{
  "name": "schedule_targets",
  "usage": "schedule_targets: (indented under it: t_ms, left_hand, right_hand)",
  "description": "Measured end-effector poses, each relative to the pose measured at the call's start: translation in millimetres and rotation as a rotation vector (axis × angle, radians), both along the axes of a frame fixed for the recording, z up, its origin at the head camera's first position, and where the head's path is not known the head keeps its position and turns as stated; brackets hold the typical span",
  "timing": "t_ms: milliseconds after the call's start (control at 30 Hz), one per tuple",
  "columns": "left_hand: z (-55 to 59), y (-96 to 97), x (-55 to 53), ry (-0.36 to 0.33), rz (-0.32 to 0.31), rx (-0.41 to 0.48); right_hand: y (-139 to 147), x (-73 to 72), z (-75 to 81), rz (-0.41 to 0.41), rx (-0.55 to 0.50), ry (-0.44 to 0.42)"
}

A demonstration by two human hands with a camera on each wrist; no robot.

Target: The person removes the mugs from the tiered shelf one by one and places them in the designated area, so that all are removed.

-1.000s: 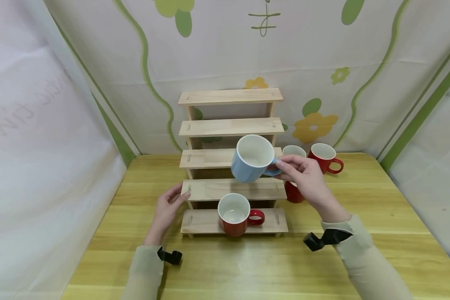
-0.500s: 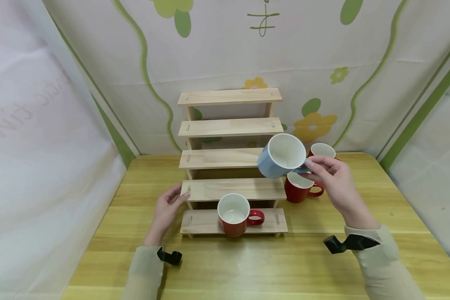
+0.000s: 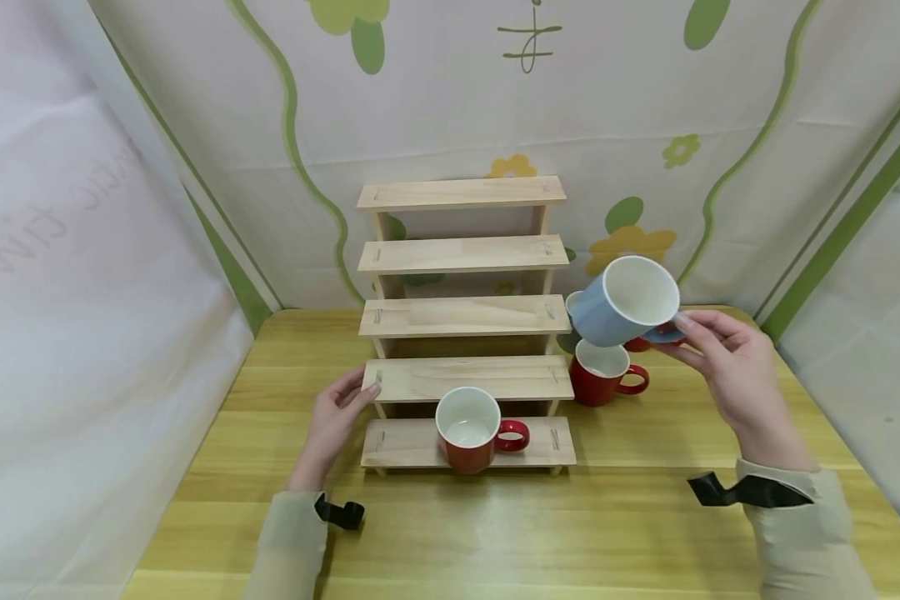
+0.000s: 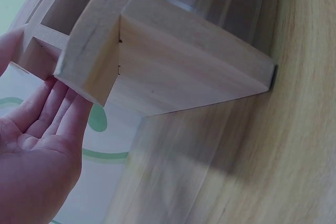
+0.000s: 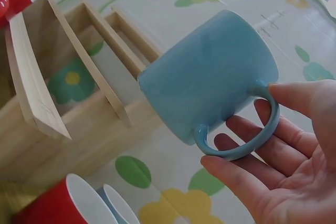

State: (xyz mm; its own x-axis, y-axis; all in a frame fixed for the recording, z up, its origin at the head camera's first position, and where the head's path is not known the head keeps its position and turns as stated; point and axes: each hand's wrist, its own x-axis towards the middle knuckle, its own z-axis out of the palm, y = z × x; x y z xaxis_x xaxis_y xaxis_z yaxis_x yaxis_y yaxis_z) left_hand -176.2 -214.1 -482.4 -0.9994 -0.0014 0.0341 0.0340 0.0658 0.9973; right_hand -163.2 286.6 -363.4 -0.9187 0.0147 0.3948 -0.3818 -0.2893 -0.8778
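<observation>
My right hand (image 3: 738, 383) pinches the handle of a light blue mug (image 3: 602, 318), which it holds in the air right of the wooden stepped rack (image 3: 461, 317). The mug is tilted, its white inside facing up; in the right wrist view its blue side (image 5: 210, 72) and looped handle show, with thumb and fingers at the handle. My left hand (image 3: 330, 429) grips the left end of the rack's second step from the bottom. In the left wrist view, its fingers (image 4: 68, 108) lie under the board's end. A red mug (image 3: 467, 456) stands on the bottom step, handle to the right.
On the wooden table (image 3: 480, 542), a red mug (image 3: 591, 385) stands close to the rack's right side. Behind it, another blue mug (image 3: 567, 342) and another red mug (image 3: 637, 344) are mostly hidden by the held mug. A flower-patterned cloth (image 3: 450, 100) hangs behind the rack.
My right hand has carried the blue mug rightward, from in front of the rack to over the mugs at its right. The left hand and the red mug on the bottom step have stayed put.
</observation>
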Motion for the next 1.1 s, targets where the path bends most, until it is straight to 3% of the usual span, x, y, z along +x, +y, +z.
schedule_targets:
  t_ms: [367, 600, 1100]
  left_hand:
    - [1.7, -0.3, 2.2, -0.024, 0.011, 0.002]
    - [0.8, -0.3, 0.5, -0.029, 0.011, 0.006]
    - [0.1, -0.2, -0.1, -0.013, -0.004, 0.008]
  right_hand:
    - [35, -1.2, -4.5, -0.057, -0.082, -0.026]
    - [56, -5.3, -11.2, -0.068, -0.100, -0.086]
    - [97, -11.3, -65.0, -0.057, -0.065, -0.172]
